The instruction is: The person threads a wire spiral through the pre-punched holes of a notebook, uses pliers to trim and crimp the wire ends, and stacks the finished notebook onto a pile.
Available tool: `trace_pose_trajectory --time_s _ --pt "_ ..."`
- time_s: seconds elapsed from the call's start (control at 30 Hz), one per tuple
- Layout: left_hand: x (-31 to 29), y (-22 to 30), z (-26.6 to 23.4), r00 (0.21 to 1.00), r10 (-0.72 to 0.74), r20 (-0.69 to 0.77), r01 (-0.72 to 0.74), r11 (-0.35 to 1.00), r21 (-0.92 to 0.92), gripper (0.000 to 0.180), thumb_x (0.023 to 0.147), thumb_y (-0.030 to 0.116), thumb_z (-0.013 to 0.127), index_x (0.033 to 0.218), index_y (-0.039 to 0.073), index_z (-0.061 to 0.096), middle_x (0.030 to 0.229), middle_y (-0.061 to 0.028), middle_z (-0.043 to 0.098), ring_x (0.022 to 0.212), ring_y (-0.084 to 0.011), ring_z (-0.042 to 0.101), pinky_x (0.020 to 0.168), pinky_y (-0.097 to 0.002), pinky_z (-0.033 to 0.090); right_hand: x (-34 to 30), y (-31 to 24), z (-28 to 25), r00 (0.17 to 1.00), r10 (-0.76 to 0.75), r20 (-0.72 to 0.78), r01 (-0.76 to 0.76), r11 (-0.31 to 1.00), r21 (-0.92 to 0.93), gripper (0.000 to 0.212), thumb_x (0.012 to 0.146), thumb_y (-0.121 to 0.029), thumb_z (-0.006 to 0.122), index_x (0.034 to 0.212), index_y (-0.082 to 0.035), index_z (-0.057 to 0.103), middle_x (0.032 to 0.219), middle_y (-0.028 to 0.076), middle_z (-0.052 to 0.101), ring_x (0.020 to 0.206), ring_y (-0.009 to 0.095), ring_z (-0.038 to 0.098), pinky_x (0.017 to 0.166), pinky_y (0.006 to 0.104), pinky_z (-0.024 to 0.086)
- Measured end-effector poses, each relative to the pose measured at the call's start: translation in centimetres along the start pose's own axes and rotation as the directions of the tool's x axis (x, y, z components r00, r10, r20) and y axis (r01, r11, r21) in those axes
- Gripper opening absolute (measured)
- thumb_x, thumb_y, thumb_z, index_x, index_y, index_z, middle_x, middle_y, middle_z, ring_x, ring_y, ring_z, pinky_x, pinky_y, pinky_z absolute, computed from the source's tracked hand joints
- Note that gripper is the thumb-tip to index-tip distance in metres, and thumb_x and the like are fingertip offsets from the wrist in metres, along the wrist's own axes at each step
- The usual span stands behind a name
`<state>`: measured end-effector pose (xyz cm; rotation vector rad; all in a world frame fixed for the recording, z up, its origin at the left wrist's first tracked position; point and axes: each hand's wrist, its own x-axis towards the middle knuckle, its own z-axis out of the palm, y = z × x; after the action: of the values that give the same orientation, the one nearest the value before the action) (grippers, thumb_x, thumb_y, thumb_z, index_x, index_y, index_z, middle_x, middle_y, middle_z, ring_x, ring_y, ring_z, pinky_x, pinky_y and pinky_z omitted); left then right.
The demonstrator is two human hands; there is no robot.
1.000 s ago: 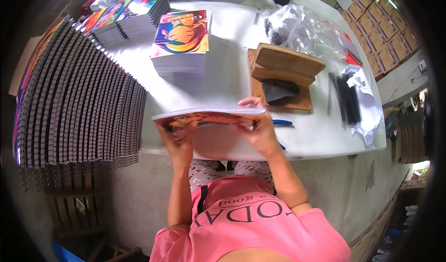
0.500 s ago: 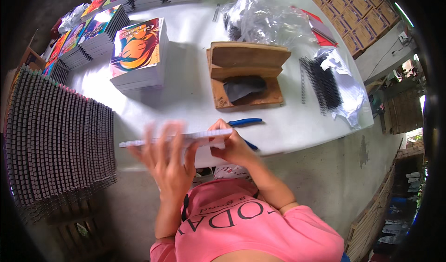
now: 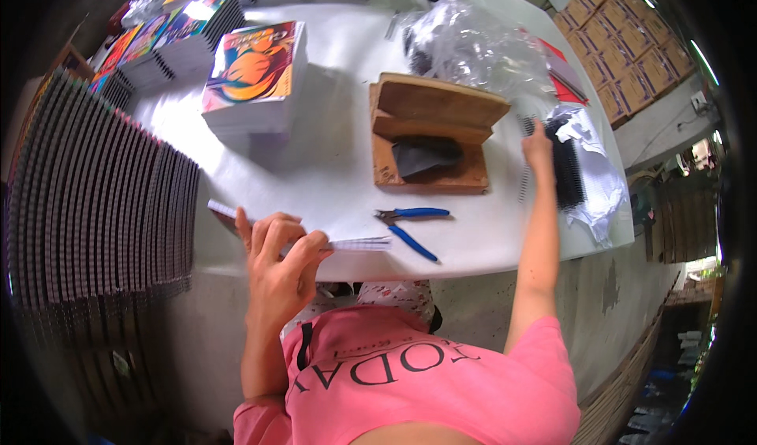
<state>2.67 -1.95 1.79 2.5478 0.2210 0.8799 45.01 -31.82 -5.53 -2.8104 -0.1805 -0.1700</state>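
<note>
My left hand (image 3: 282, 254) grips a thin stack of white pages (image 3: 359, 244) near the table's front edge. The stack is held almost edge-on, so its face is hidden. My right hand (image 3: 538, 149) reaches out to the right, fingers drawn together at the far end of the black binding wires (image 3: 566, 173); the fingertips are small and partly hidden. Blue-handled cutting pliers (image 3: 410, 228) lie with their handles apart, between my hands. Beyond them stands a wooden jig (image 3: 438, 110) with a slanted back and a dark cloth-like piece (image 3: 426, 157) on its base.
At the left rises a tall stack of wire-bound books (image 3: 102, 200). A pile of colourful covers (image 3: 252, 66) stands at the back left, with more book stacks (image 3: 185, 39) behind. Clear plastic wrap (image 3: 473, 43), crumpled white paper (image 3: 595, 169) and a red folder (image 3: 564, 90) lie at the right.
My right hand has let go of the pages and moved right and away to the binding wires. My left hand keeps the stack, now lower. The pliers have come into full view.
</note>
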Motion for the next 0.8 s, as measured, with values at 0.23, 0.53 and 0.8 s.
trace_pose_trajectory --time_s 0.23,0.53,0.8 --pt "-0.3 -0.4 1.8 0.988 0.040 -0.149 -0.019 0.989 0.145 0.038 0.069 0.023 0.072 0.106 0.027 0.068 0.082 0.0000 0.047 0.102 -0.0208 0.052 0.111 -0.0516 0.003 -17.2 -12.0 -11.3 0.765 -0.635 0.106 0.097 0.276 0.956 0.048 0.087 -0.019 0.043 0.132 -0.001 0.045 0.086 -0.001 0.049 0.065 0.005 0.040 0.055 0.0158 0.033" --pt "-0.2 0.3 2.8 0.947 0.038 -0.319 -0.009 0.995 0.095 0.030 0.056 0.025 0.081 0.083 0.020 0.068 0.085 -0.0028 0.052 0.111 -0.0300 0.050 0.109 -0.0500 0.011 -23.0 -18.2 -8.3 0.678 -0.735 -0.035 0.452 0.378 0.808 0.022 0.075 0.004 0.065 0.094 -0.007 0.069 0.085 0.006 0.061 0.075 0.017 0.059 0.066 0.0278 0.048" --pt "0.2 1.0 2.9 0.935 -0.059 -0.349 0.068 0.998 0.011 0.024 0.057 0.029 0.081 0.068 0.019 0.062 0.088 -0.0007 0.052 0.114 -0.0276 0.049 0.111 -0.0511 0.001 -23.3 -18.4 -8.3 0.585 -0.811 0.010 0.444 0.331 0.832 0.016 0.078 0.001 0.064 0.092 -0.004 0.067 0.086 0.007 0.062 0.074 0.018 0.060 0.067 0.0298 0.047"
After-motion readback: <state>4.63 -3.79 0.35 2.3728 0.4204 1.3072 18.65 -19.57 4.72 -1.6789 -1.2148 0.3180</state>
